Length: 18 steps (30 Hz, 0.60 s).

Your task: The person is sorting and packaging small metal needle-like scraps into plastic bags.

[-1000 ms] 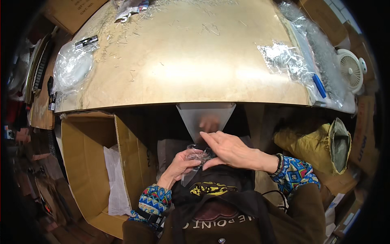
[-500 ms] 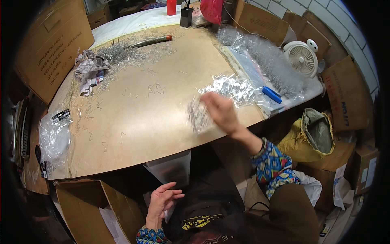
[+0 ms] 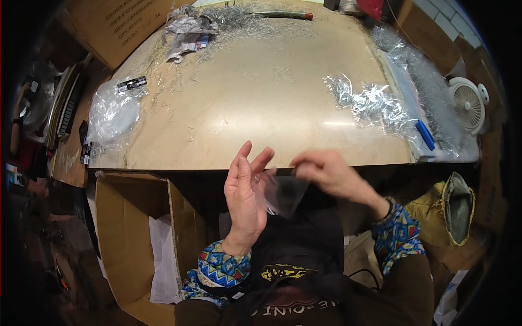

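Observation:
Just off the table's front edge, my left hand (image 3: 244, 198) is raised with its palm turned inward and its fingers pointing up. It holds a small clear plastic bag (image 3: 287, 196), which hangs between my two hands. My right hand (image 3: 333, 176) is at the bag's upper right, its fingers bent together and smeared by motion. Whatever may be between those fingers is hidden. On the right part of the table lies a heap of shiny silver strips (image 3: 380, 108). Thin bent wire pieces (image 3: 222, 126) are scattered over the table.
An open cardboard box (image 3: 128, 244) stands below the table at left. Clear plastic bags (image 3: 114, 114) lie on the table's left end. A blue marker-like object (image 3: 425, 135), silver tinsel (image 3: 435, 98) and a white fan (image 3: 466, 103) are at right. A yellow sack (image 3: 435, 212) stands below.
My right hand has come back from the silver strips to the bag; a blurred silvery bunch was beside it before. My left hand has risen with the bag. The view has shifted.

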Each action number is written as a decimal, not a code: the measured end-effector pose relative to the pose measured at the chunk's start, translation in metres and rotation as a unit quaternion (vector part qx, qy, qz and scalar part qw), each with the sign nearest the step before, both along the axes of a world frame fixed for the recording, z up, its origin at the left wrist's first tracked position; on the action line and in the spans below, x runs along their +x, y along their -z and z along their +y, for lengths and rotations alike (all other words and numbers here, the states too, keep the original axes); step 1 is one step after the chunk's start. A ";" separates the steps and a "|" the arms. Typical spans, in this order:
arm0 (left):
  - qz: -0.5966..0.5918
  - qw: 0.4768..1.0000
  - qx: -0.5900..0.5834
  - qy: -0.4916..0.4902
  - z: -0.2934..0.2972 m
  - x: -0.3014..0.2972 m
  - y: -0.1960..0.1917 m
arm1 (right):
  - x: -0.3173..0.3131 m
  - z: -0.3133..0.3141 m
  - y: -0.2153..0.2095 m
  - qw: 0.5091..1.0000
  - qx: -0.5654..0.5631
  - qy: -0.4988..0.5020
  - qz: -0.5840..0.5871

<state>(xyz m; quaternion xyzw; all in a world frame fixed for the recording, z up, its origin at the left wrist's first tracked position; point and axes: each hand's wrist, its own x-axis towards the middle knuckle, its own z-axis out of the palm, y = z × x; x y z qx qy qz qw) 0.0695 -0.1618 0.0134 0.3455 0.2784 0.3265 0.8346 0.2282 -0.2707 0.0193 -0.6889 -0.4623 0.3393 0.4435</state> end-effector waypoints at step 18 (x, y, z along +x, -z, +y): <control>0.181 0.962 0.079 0.189 0.005 -0.068 0.019 | -0.047 -0.006 0.022 0.972 -0.061 0.026 0.225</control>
